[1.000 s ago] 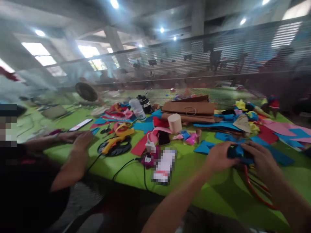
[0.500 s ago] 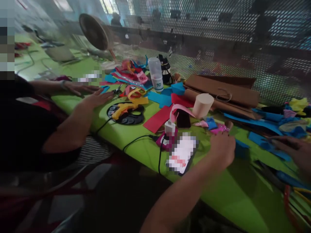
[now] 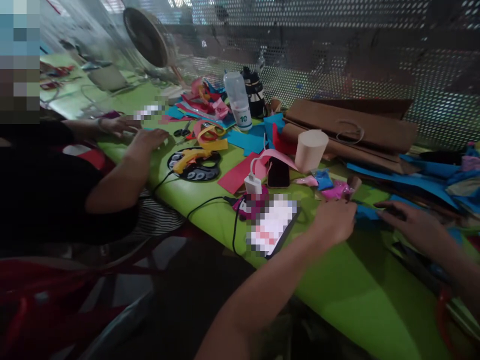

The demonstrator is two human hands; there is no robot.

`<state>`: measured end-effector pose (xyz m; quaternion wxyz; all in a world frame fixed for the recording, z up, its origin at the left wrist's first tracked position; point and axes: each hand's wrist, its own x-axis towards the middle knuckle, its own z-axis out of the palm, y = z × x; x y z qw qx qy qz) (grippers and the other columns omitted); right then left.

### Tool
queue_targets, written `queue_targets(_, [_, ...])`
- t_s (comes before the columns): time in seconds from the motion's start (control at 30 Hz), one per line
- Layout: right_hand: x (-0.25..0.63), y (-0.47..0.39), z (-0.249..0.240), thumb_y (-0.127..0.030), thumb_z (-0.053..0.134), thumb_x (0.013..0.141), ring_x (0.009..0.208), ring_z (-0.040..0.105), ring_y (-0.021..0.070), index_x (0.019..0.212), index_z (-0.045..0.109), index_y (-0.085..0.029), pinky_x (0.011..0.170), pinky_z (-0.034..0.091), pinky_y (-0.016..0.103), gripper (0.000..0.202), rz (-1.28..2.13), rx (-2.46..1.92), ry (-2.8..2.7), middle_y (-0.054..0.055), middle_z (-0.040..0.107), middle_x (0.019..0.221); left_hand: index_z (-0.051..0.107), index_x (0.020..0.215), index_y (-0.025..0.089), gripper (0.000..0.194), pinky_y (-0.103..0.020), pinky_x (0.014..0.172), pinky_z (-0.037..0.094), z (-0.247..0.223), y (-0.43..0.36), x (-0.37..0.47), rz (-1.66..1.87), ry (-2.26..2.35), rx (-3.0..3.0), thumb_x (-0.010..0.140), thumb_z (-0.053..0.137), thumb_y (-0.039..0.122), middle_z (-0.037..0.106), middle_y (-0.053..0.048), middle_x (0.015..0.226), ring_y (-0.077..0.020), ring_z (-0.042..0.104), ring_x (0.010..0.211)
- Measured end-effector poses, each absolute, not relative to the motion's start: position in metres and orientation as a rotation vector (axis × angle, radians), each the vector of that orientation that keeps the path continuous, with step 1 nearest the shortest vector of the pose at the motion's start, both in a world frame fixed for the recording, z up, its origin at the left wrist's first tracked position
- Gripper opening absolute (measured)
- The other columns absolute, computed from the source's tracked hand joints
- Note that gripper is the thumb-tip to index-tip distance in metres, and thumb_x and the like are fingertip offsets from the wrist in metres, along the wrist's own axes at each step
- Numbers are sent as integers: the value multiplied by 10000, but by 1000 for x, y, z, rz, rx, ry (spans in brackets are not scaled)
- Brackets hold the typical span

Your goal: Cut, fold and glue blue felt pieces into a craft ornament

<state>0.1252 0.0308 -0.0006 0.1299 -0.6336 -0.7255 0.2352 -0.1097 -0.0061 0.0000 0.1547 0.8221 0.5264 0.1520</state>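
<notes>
My left hand (image 3: 335, 220) is closed, fingers curled down near the table beside a small pink packet (image 3: 335, 190) and a curled brown piece (image 3: 353, 186). Whatever it grips is hidden behind the fingers. A piece of blue paper (image 3: 367, 212) lies just right of those fingers. Reaching in from the right, my right hand (image 3: 418, 222) has its fingers stretched and apart, the tips close to the blue paper's right end. I cannot tell whether they touch it. A blue packet (image 3: 323, 179) lies beyond my left hand.
A lit phone (image 3: 275, 225), a white charger plug (image 3: 252, 185) and black cables lie left of my forearm. Behind stand a cream cylinder (image 3: 311, 150) and brown paper rolls (image 3: 348, 125). At left, another person's hands (image 3: 150, 137) work near a yellow glue gun (image 3: 189, 160) on a palette.
My right hand has moved left, closer to my left hand and the blue paper. My left hand stays closed at the same spot. The view has shifted slightly.
</notes>
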Motion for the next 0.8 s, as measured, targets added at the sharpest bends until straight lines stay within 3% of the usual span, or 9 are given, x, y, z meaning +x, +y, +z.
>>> queue_targets(0.13, [117, 36, -4, -612, 594, 790, 821, 656, 283, 823, 718, -229, 706, 436, 368, 404, 739, -1739, -2204, 71, 743, 881, 673, 1162, 190, 259, -397, 937, 512, 2, -1, -111, 469, 1501, 2287, 971, 552, 317, 681, -110, 1212, -276, 648, 1085])
queue_targets(0.2, [116, 34, -5, -579, 604, 777, 810, 644, 280, 774, 705, -222, 719, 429, 376, 371, 719, -1691, -2200, 76, 729, 858, 684, 1162, 201, 258, -392, 949, 505, 3, 0, -111, 495, 1477, 2230, 959, 577, 318, 670, -105, 1233, -272, 643, 1095])
queue_targets(0.43, [129, 21, 1, -587, 649, 821, 814, 626, 255, 859, 681, -224, 762, 445, 361, 366, 896, -1466, -1918, 52, 725, 844, 666, 1110, 189, 205, -302, 846, 515, 4, 5, -102, 773, 1233, 1964, 949, 602, 300, 715, -37, 1027, -196, 660, 944])
queue_targets(0.6, [132, 11, 25, -606, 662, 823, 782, 584, 219, 883, 664, -227, 732, 440, 333, 383, 969, -1392, -1818, 27, 677, 831, 664, 1092, 172, 196, -287, 865, 500, 25, 3, -94, 915, 1142, 1973, 929, 630, 275, 708, -46, 1037, -188, 649, 957])
queue_targets(0.8, [137, 0, 46, -634, 683, 803, 912, 620, 255, 1203, 587, -248, 758, 479, 336, 565, 1088, -1312, -1523, 43, 697, 907, 583, 1278, 240, 384, -282, 822, 515, 55, -2, -74, 956, 1167, 2010, 899, 632, 199, 704, -22, 1011, -193, 664, 946])
